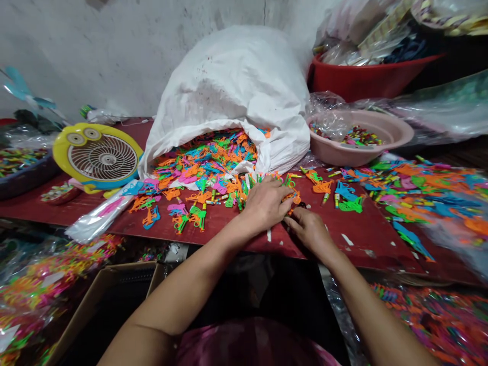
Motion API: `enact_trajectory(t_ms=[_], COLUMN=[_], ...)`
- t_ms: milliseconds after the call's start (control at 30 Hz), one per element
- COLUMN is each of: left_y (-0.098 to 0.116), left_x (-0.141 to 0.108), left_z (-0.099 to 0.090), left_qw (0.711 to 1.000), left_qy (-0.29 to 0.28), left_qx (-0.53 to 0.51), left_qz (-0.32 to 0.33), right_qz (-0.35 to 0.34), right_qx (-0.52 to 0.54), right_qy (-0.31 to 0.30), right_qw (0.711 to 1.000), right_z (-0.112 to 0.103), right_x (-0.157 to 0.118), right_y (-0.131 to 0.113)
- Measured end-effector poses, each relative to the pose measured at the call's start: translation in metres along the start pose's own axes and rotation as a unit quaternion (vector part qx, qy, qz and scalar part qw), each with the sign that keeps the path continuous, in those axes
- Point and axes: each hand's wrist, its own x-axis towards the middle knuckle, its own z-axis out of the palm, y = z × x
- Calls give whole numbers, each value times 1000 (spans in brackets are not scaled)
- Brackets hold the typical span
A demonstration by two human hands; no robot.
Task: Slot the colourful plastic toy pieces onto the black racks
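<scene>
My left hand is bent over a heap of small coloured plastic toys, its fingers curled and pressed together around the edge of an orange plastic toy. Right beside it, my right hand is closed in a pinch at the lower end of that toy; its fingertips are partly hidden, and what they grip is too small to make out. Green sticks of the heap show just past my left hand. Behind, a big white sack lies with its mouth open toward me, spilling orange, blue, green and pink toys.
Left of the sack stands a yellow fan, with a clear plastic bag in front. A pink basin with small pieces sits at the back right, below a red tub. More toys cover the right side of the red table.
</scene>
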Motion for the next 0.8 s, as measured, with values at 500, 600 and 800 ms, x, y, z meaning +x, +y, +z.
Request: enact_trajectory(t_ms=[500, 600, 800], left_y=[5, 9, 26], left_x=[3, 3, 1], left_z=[0, 4, 15], left_qw=[1000, 998, 984], left_qy=[-17, -20, 7], left_qx=[13, 65, 163], left_qz=[-7, -9, -73], right_qz=[68, 80, 92], right_qx=[-119, -131, -101], right_qy=[-79, -94, -103], right_qw=[987, 984, 985], right_z=[5, 4, -1], right_x=[0, 0, 0], right_y=[-27, -31, -41])
